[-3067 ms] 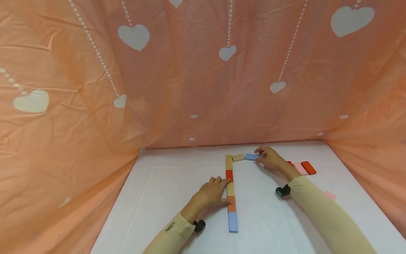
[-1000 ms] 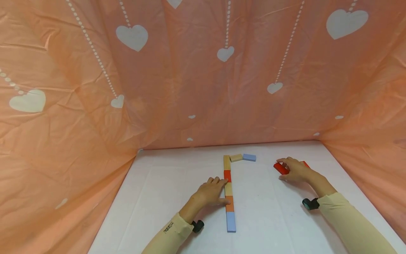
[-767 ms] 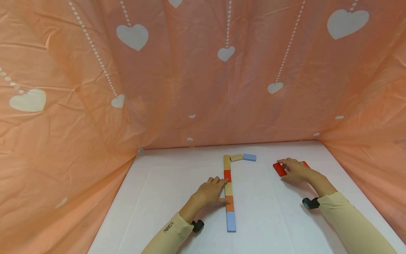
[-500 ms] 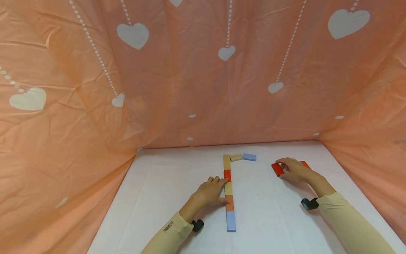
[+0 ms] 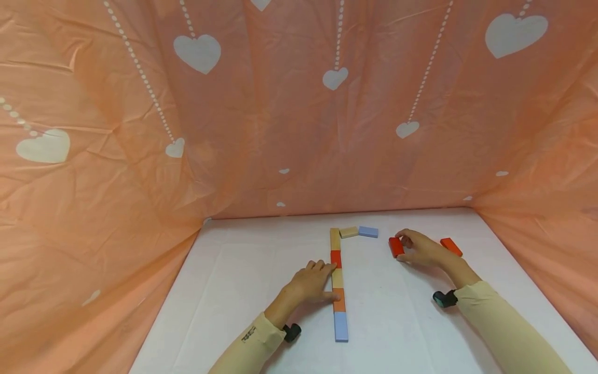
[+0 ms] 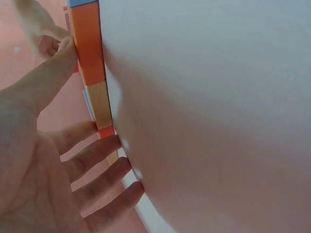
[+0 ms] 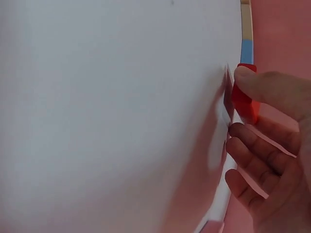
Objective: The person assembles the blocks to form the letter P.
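Observation:
My left hand (image 5: 309,284) rests along a straight row of flat blocks, fingers extended. Its thumb touches the orange block (image 5: 339,300) and its forefinger reaches the red block (image 5: 336,259) in the row. A tan block (image 5: 337,278) lies between these two, a blue block (image 5: 341,327) at the near end and another tan block (image 5: 335,239) at the far end. My right hand (image 5: 422,249) pinches a loose red block (image 7: 247,99) between thumb and forefinger; it is tilted, close over the table. The other fingers are loosely bent.
From the row's far end, a tan block (image 5: 349,232) and a blue block (image 5: 368,231) run rightward. An orange-red block (image 5: 451,246) lies behind my right wrist. The white table (image 5: 252,249) is bounded by an orange cloth (image 5: 261,130) with white hearts.
My right hand has left the blue block at the back, gone right, taken hold of a red block and carried it back leftward. My left hand stays in place.

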Demonstrator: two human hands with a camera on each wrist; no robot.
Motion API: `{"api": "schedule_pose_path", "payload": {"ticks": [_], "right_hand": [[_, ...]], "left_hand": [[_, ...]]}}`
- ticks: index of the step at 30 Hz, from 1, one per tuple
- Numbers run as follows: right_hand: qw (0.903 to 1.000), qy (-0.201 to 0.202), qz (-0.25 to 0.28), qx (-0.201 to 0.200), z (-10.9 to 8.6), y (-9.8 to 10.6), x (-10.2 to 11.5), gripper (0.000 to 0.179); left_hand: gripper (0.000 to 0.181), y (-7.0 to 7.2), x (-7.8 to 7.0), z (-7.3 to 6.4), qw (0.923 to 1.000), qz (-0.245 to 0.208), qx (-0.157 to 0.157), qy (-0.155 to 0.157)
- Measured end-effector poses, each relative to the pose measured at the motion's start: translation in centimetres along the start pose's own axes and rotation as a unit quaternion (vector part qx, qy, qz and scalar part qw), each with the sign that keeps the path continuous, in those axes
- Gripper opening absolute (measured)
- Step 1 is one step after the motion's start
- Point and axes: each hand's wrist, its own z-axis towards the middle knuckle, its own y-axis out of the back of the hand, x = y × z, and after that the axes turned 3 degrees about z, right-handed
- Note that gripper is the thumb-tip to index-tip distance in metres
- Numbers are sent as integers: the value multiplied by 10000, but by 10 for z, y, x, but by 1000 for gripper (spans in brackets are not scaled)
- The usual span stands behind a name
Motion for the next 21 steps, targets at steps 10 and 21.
{"api": "schedule_pose_path", "payload": {"ticks": [10,21], "right_hand": [[9997,-124,228,40,15,-8,8,62],[9996,-65,224,152,28,-13,8,61]], "left_hand": [[86,0,-1,0,10000,-8,-7,40],[86,-2,1,2,10000,0,2,53]]}}
